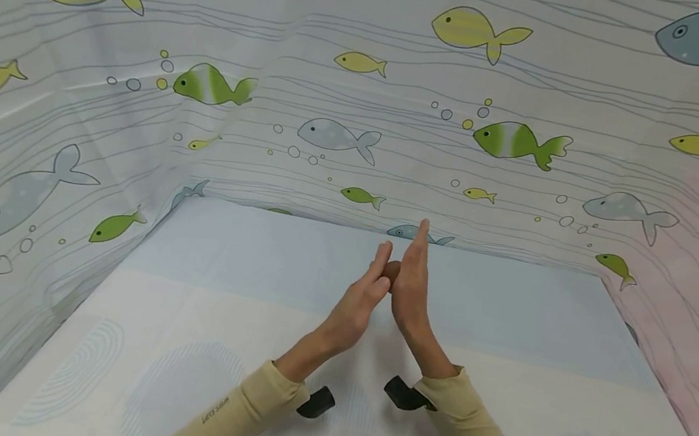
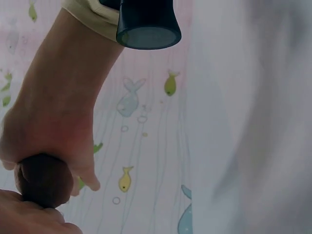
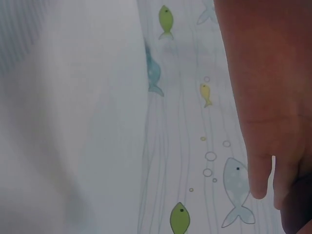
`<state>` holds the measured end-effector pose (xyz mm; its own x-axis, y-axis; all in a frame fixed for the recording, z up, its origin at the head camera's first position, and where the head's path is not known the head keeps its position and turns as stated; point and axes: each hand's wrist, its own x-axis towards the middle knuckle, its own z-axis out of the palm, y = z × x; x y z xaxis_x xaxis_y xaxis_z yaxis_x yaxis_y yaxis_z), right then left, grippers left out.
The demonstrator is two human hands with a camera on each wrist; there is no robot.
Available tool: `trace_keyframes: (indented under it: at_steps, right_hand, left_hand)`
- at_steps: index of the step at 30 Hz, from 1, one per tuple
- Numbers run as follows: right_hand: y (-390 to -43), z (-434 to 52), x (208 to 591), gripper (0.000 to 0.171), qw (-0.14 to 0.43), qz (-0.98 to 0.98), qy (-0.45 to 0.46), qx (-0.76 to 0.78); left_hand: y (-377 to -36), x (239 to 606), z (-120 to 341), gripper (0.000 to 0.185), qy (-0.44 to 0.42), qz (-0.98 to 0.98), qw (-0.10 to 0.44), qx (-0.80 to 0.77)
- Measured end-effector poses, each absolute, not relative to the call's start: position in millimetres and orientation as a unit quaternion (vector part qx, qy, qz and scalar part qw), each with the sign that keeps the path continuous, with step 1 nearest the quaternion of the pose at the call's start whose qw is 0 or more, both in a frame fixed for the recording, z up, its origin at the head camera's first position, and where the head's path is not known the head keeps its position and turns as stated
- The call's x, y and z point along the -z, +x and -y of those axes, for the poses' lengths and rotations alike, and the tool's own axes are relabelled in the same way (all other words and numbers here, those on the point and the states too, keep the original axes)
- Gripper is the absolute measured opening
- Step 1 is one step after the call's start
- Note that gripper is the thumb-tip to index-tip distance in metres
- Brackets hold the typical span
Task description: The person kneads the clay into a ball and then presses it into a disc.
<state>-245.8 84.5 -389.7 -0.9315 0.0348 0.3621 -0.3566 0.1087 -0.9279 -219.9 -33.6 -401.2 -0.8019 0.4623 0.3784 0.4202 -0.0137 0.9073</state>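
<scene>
A smooth dark brown ball (image 1: 391,274) sits between the two facing palms, held up over the table. My left hand (image 1: 355,312) touches it from the left, palm turned inward and fingers pointing up and away. On the other side, my right hand (image 1: 412,286) presses its flat palm to the ball, its fingers straight and reaching a little higher. The left wrist view shows the rounded ball (image 2: 45,181) squeezed between the palms. Only a dark edge of the ball (image 3: 296,207) shows at the lower right of the right wrist view.
A table (image 1: 208,317) with a white and pale blue cover lies below the hands. Fish-patterned curtains (image 1: 339,97) surround it at the back and sides. Each wrist carries a black camera mount (image 1: 317,402) under a beige sleeve (image 1: 242,411).
</scene>
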Motion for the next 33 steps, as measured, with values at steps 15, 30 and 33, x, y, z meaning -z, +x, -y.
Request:
trace_keyframes:
  at_steps: [15, 30, 33]
  right_hand:
    - [-249, -96, 398, 0.061, 0.168, 0.735, 0.094, -0.651]
    - [-236, -81, 414, 0.055, 0.108, 0.736, 0.180, -0.644]
    - [-235, -80, 413, 0.053, 0.093, 0.726, 0.194, -0.653]
  left_hand:
    - [-216, 395, 29, 0.078, 0.342, -0.721, -0.028, -0.602]
    - [-225, 380, 32, 0.079, 0.327, -0.734, -0.076, -0.590]
    - [-227, 377, 33, 0.079, 0.333, -0.733, -0.090, -0.586]
